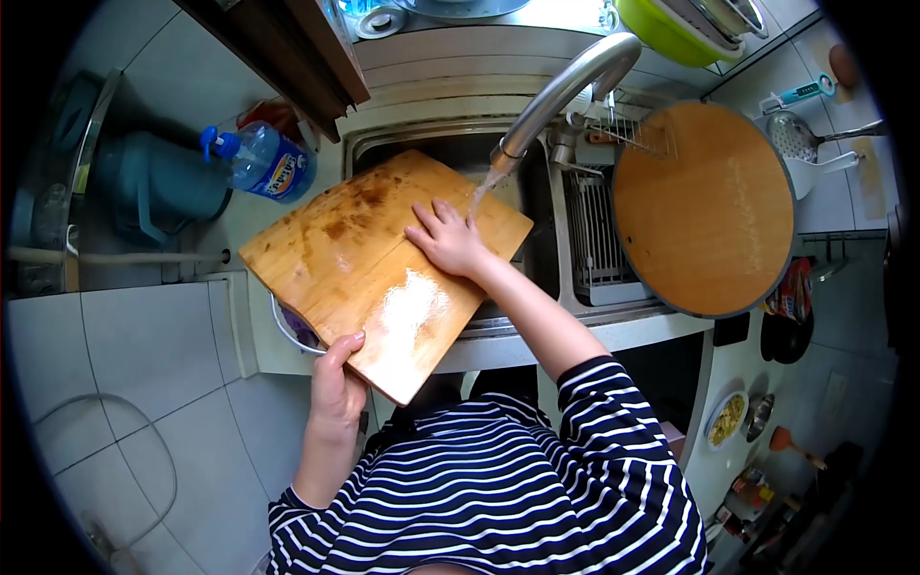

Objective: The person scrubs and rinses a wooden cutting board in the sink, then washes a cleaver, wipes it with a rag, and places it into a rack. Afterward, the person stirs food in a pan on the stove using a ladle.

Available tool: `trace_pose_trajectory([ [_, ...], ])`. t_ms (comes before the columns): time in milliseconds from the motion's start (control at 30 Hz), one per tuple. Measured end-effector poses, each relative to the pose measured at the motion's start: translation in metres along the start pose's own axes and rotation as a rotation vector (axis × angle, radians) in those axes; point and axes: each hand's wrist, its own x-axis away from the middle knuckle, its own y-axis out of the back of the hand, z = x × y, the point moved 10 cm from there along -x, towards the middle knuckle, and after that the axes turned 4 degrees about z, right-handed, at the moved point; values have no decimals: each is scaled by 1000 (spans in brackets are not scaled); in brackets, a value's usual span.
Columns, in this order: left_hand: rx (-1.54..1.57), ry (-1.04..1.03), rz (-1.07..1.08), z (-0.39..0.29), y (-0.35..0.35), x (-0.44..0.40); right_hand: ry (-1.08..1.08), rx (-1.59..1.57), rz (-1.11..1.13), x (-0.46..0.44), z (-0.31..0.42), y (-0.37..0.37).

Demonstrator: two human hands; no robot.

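A wet rectangular wooden cutting board (326, 259) with dark stains near its far edge lies tilted over the metal sink (546, 206). My left hand (338, 379) grips the board's near left edge, thumb on top and fingers underneath. Flat on the board's upper surface rests my right hand (448, 240), its fingers spread. Water runs from the curved faucet (565, 91) onto the board just beside my right fingertips. Most of the sink basin is hidden beneath the board.
A round wooden board (704, 206) leans over a dish rack (596, 230) right of the sink. A blue-capped bottle (264, 161) stands left on the counter. Partly under the cutting board is a white-rimmed bowl (292, 331). A plate of food (726, 420) sits far right.
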Motion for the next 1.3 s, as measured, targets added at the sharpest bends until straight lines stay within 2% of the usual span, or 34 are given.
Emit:
trace_pose_trajectory([
  [67, -15, -2, -4, -7, 5, 4, 18, 55, -41, -20, -15, 3],
  [133, -33, -18, -1, -19, 11, 14, -231, 60, -63, -22, -51, 31],
  [200, -40, 21, 2, -28, 20, 23, -351, 33, -67, -36, -104, 42],
  [300, -8, 87, 21, -37, 36, 27, -324, -343, -89, -39, -159, 46],
  [333, -43, 112, 23, -39, 44, 23, -409, -753, 58, -19, -153, 37],
  [400, -113, 161, 30, -38, 70, 6, -430, -951, 49, 18, -131, 63],
  [467, -71, 251, 103, -24, 92, -23, -358, -1032, -75, 36, -133, 87],
  [533, -52, 356, 171, -7, 96, -49, -335, -914, -207, 57, -135, 119],
  [633, -279, 146, 166, -2, 74, -88, -328, -885, -361, 84, -134, 158],
  [667, -330, 137, 163, 6, 69, -101, -298, -900, -418, 92, -131, 171],
  [733, -429, 116, 149, 23, 68, -127, -288, -880, -424, 101, -118, 186],
  [833, -402, 124, -120, 60, 122, -178, -239, -916, -391, 110, -87, 199],
  [900, -406, 36, -93, 61, 100, -184, -207, -1007, -349, 115, -72, 203],
  [933, -408, -7, -84, 59, 88, -184, -189, -1088, -241, 115, -72, 199],
  [1000, -437, -65, -91, 72, 93, -206, -247, -1116, -147, 125, -68, 195],
  [1067, -519, -95, -226, 71, 84, -207, -246, -1118, -153, 132, -62, 192],
  [1133, -827, -98, -356, 80, 100, -231, -283, -1095, -203, 141, -57, 186],
  [1300, -1145, -110, -444, 89, 72, -247, -275, -1194, -372, 172, -36, 148],
])
